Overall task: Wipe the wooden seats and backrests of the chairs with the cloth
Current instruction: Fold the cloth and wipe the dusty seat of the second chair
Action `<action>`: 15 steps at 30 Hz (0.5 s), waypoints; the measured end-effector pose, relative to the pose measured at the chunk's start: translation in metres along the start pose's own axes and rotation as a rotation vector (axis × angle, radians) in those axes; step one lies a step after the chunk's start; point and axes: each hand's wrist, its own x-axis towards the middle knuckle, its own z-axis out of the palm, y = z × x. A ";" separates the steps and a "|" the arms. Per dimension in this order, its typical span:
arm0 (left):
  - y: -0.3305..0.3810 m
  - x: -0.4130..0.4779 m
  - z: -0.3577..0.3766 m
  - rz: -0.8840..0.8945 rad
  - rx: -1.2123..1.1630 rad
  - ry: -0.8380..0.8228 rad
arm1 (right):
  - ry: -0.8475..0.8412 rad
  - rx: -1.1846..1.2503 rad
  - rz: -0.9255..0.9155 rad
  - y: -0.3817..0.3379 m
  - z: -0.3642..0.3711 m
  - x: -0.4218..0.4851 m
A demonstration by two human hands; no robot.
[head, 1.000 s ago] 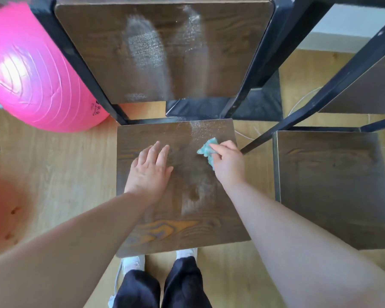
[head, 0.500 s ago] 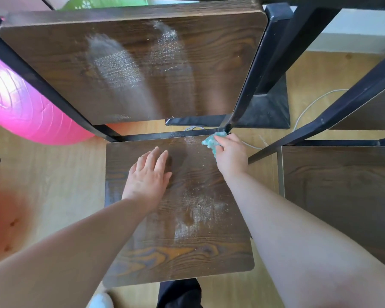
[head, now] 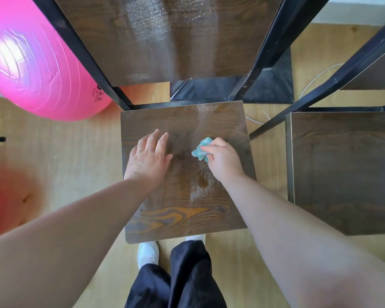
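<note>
- Head view: you look straight down on the wooden seat (head: 187, 210) of the nearest chair. It is dark brown, with a lighter orange grain swirl near its front edge. A pale, speckled smear runs from its middle toward its back right corner.
- Behind the seat rises the backrest (head: 176, 36), of the same dark wood, with two pale streaks running down it. It is held in a black metal frame (head: 80, 54).
- Your cloth (head: 201, 150) is a small teal wad, bunched up, lying on the seat just right of its centre.
- Left of the seat and behind it sits a pink exercise ball (head: 36, 63). A small dark print shows on its skin near the frame, too small for you to read.
- Right of the seat, apart from it, stands a second seat (head: 342, 170) of like wood.
- Your right hand (head: 223, 158) has its fingers curled round the cloth and holds it against the seat.
- Your left hand (head: 148, 158) lies flat on the seat's left half, fingers straight and close together, thumb out, holding nothing.
- Past the seat's front edge you see your dark trousers (head: 187, 281) and a white shoe (head: 147, 252) on the pale wood floor (head: 53, 163).
</note>
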 end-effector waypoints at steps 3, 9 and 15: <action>-0.012 -0.019 0.005 0.001 -0.009 -0.004 | 0.003 -0.041 -0.018 -0.008 0.015 -0.029; -0.038 -0.055 0.019 0.020 -0.023 -0.013 | 0.066 -0.027 -0.039 -0.018 0.050 -0.077; -0.056 -0.079 0.025 0.031 -0.045 -0.015 | 0.009 -0.028 0.035 -0.033 0.066 -0.107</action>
